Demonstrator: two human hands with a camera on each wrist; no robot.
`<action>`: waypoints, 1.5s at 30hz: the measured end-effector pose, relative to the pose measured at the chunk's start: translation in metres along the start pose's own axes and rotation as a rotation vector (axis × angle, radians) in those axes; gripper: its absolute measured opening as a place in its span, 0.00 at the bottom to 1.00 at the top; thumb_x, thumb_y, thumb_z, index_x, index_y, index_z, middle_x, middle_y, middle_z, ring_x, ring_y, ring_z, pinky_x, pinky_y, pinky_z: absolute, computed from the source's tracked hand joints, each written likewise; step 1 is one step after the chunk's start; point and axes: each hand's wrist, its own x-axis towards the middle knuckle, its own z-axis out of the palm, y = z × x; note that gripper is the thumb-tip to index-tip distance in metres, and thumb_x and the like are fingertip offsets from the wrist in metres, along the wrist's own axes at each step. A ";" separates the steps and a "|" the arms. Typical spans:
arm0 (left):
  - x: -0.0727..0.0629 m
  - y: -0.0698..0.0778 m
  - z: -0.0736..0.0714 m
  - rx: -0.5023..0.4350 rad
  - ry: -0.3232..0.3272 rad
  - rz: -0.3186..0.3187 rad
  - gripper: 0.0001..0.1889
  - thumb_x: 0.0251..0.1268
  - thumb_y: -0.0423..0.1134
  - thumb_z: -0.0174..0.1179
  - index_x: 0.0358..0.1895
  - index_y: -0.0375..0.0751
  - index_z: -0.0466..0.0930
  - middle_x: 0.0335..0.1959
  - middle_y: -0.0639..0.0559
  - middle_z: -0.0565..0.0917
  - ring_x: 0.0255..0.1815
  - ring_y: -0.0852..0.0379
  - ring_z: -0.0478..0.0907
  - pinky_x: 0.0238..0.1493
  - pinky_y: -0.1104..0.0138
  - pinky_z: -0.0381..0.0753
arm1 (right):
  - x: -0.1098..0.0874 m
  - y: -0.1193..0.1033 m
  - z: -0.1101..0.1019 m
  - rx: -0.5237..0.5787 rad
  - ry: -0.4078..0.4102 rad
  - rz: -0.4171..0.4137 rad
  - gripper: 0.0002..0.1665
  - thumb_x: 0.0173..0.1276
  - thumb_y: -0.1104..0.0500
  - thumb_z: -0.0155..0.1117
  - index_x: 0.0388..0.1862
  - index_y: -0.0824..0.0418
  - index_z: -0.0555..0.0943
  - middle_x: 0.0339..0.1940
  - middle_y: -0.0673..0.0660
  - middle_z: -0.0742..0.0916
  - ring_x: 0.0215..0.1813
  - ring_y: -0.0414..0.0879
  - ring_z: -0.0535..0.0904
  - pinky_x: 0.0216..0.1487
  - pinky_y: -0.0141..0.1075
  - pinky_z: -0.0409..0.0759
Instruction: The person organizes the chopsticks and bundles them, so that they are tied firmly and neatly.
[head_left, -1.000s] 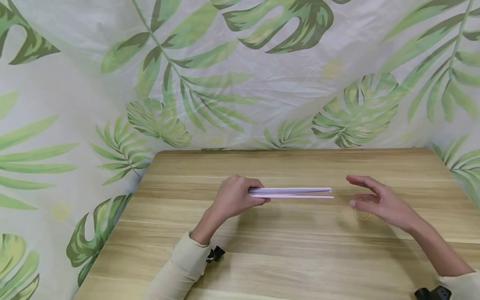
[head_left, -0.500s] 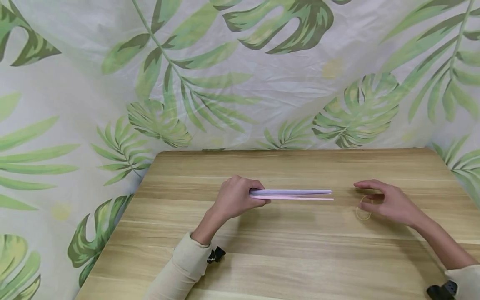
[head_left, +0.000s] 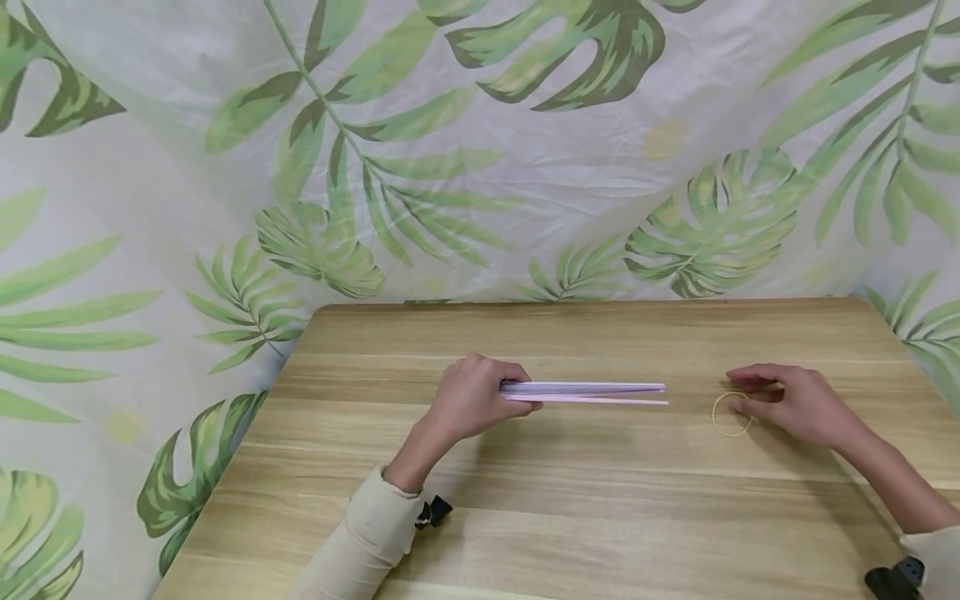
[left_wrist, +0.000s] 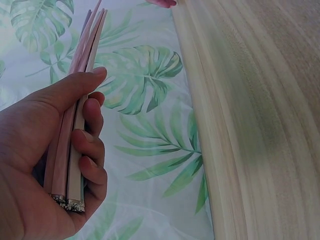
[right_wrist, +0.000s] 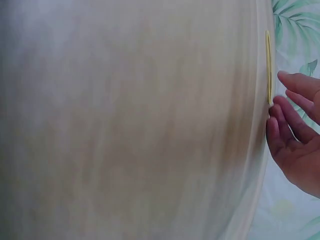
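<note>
A bundle of several slim chopsticks (head_left: 585, 387), pale pink and whitish, is gripped in my left hand (head_left: 471, 396) above the table. They point to the right, with their thin tips fanned slightly apart. In the left wrist view, my thumb and curled fingers wrap the chopsticks (left_wrist: 60, 170) near their patterned thick ends. A thin yellow rubber band (head_left: 713, 414) lies as a ring on the table to the right. My right hand (head_left: 806, 408) is low beside it, fingers loosely bent, the thumb overlapping the ring's right side. The right wrist view shows the fingertips close to the rubber band (right_wrist: 268, 65).
The wooden table (head_left: 585, 517) spans the lower part of the head view. Behind it hangs a leaf-printed cloth (head_left: 570, 167). Small black devices are strapped at the left cuff (head_left: 433, 512) and the right cuff (head_left: 896, 579).
My right hand has moved right and lower, towards the table, and its fingers have drawn closer together. More of the rubber band now shows. My left hand stays nearly still with the chopsticks.
</note>
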 end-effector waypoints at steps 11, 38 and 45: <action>0.000 0.001 0.001 0.009 -0.009 0.005 0.09 0.57 0.51 0.82 0.34 0.55 0.92 0.26 0.65 0.89 0.21 0.69 0.73 0.26 0.71 0.70 | 0.009 0.006 -0.001 -0.068 -0.054 -0.023 0.15 0.65 0.66 0.80 0.51 0.65 0.91 0.38 0.51 0.93 0.36 0.23 0.79 0.37 0.26 0.82; 0.001 0.002 0.005 0.016 -0.026 0.027 0.09 0.57 0.51 0.82 0.34 0.56 0.92 0.26 0.65 0.89 0.21 0.69 0.71 0.24 0.72 0.67 | 0.009 -0.044 -0.010 -0.097 -0.067 -0.016 0.06 0.72 0.65 0.73 0.46 0.60 0.90 0.35 0.48 0.92 0.34 0.27 0.79 0.35 0.30 0.79; 0.001 0.003 0.007 0.013 -0.031 0.030 0.09 0.57 0.51 0.82 0.34 0.55 0.92 0.27 0.64 0.90 0.21 0.69 0.71 0.24 0.72 0.67 | 0.006 -0.071 -0.010 0.046 -0.046 -0.004 0.06 0.76 0.62 0.70 0.49 0.60 0.89 0.38 0.53 0.91 0.36 0.31 0.82 0.37 0.29 0.81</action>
